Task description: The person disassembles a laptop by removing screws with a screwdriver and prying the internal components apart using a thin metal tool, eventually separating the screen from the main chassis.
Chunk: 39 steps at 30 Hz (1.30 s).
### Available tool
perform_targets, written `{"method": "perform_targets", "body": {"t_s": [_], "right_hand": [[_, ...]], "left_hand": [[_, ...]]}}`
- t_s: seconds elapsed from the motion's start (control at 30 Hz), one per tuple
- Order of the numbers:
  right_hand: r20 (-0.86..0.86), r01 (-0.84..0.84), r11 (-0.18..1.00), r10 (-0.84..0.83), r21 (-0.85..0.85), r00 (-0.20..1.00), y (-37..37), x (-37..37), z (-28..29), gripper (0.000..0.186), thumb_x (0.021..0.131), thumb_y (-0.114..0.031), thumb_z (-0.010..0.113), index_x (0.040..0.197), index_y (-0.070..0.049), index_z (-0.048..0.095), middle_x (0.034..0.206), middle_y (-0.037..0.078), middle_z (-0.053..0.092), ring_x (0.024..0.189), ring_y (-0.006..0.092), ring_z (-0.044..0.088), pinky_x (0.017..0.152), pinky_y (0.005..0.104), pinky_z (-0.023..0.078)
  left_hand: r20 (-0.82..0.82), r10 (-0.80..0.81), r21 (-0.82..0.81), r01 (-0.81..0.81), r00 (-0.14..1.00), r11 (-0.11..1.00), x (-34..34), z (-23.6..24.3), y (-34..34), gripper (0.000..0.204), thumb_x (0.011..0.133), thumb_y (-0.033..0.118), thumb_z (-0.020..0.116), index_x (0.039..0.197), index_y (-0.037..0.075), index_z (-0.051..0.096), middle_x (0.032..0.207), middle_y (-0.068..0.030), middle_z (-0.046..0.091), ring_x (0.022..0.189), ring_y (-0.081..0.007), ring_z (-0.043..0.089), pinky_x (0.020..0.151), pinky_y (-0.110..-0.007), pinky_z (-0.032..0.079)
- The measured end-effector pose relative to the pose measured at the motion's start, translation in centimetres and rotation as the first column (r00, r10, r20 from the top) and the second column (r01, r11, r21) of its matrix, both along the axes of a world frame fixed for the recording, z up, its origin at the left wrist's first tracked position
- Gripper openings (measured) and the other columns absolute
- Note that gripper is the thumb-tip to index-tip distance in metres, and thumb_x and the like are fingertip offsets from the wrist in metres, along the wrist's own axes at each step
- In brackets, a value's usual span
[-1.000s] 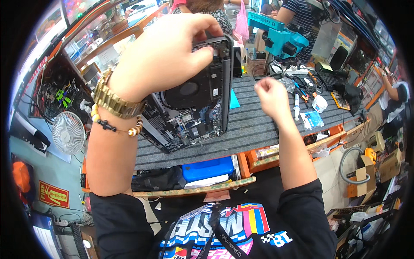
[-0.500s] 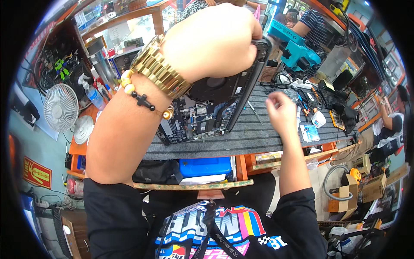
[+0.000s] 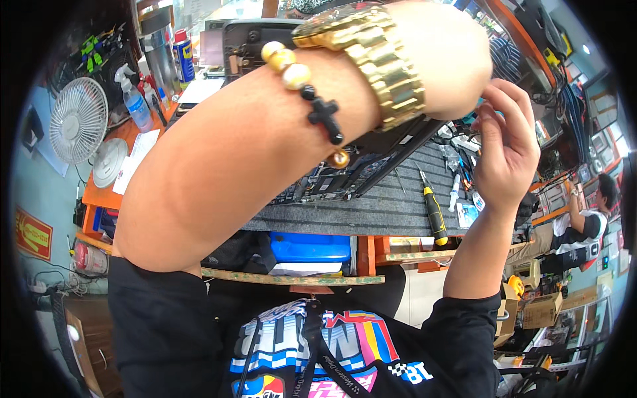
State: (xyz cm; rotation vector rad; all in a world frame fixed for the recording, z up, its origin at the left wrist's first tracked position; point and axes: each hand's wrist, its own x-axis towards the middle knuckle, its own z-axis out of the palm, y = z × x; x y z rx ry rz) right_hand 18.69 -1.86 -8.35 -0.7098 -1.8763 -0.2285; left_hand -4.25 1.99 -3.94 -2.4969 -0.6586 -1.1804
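Laptop chassis (image 3: 361, 166), dark and slab-shaped with its circuitry bared, stands tilted at the centre of the frame, largely hidden behind the left forearm. Its straight right edge slants toward the upper right, and the lower end meets the surface (image 3: 388, 211), which has a grey, fabric-like covering ribbed with darker stripes.

Left hand (image 3: 448, 63) reaches across to the upper right of the frame, its fingers out of sight, so I cannot tell whether its grip is released or grasping the chassis. A polished gold link watch (image 3: 383, 69) circles the wrist, beside a bracelet of glossy round beads with a black cross (image 3: 324, 118). Right hand (image 3: 509, 142), bare, is raised just beside it with fingers and thumb curled; whether its grip pinches anything I cannot tell.

Right of centre lie a black-and-yellow screwdriver (image 3: 434, 215) with a slim metal shaft and a pale plastic syringe (image 3: 455, 192). At upper left are a clear spray bottle (image 3: 137, 106) and a round white fan (image 3: 81, 121) with a wire cage.
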Motion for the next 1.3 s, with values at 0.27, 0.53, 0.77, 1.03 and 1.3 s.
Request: {"method": "perform_targets", "body": {"t_s": [0.27,0.53,0.77,1.03,1.3], "right_hand": [[-0.034,-0.087,0.969,0.081,-0.231,0.996,0.6,0.7,1.6,0.024,0.107,0.010,0.056,0.122,0.005,0.075,0.131,0.008,0.067,0.101,0.0085,0.063,0.080,0.0227,0.051],[-0.036,-0.163,0.937,0.160,-0.308,0.987,1.2,1.2,2.7,0.021,0.108,0.008,0.057,0.122,0.008,0.072,0.130,0.009,0.067,0.096,0.0106,0.063,0.079,0.0263,0.053],[-0.066,-0.187,0.905,0.175,-0.383,0.982,1.1,1.6,3.1,0.023,0.107,0.008,0.056,0.124,0.010,0.071,0.131,0.011,0.067,0.096,0.0133,0.065,0.081,0.0278,0.054],[-0.078,-0.188,0.901,0.171,-0.392,0.982,0.9,1.7,3.2,0.024,0.107,0.007,0.056,0.125,0.010,0.072,0.135,0.013,0.067,0.101,0.0158,0.067,0.081,0.0309,0.057],[-0.008,-0.135,0.913,0.143,-0.386,0.990,0.9,1.8,3.5,0.023,0.107,0.009,0.055,0.121,0.010,0.073,0.132,0.014,0.068,0.100,0.0161,0.067,0.080,0.0306,0.057]], "left_hand": [[0.018,-0.024,-0.029,0.024,1.000,0.999,-0.5,-0.4,-0.3,0.017,0.091,0.015,0.069,0.093,0.002,0.079,0.095,-0.0224,0.076,0.087,-0.0418,0.075,0.083,-0.050,0.061],[0.040,-0.038,-0.037,0.039,0.998,0.999,-1.4,-0.9,-0.4,0.016,0.091,0.016,0.070,0.094,0.003,0.079,0.095,-0.0210,0.076,0.087,-0.0401,0.075,0.083,-0.049,0.061],[0.052,-0.044,-0.042,0.047,0.998,0.998,-1.8,-1.0,-0.5,0.015,0.091,0.017,0.072,0.094,0.004,0.078,0.094,-0.0198,0.076,0.087,-0.0386,0.074,0.082,-0.048,0.061],[0.059,-0.046,-0.045,0.049,0.997,0.998,-1.8,-1.1,-0.9,0.014,0.091,0.017,0.074,0.094,0.005,0.078,0.094,-0.0184,0.076,0.087,-0.0369,0.074,0.081,-0.047,0.060],[0.063,-0.038,-0.042,0.041,0.997,0.998,-2.0,-1.1,-1.2,0.013,0.091,0.018,0.075,0.094,0.005,0.077,0.094,-0.0170,0.075,0.087,-0.0352,0.074,0.080,-0.046,0.060]]}}
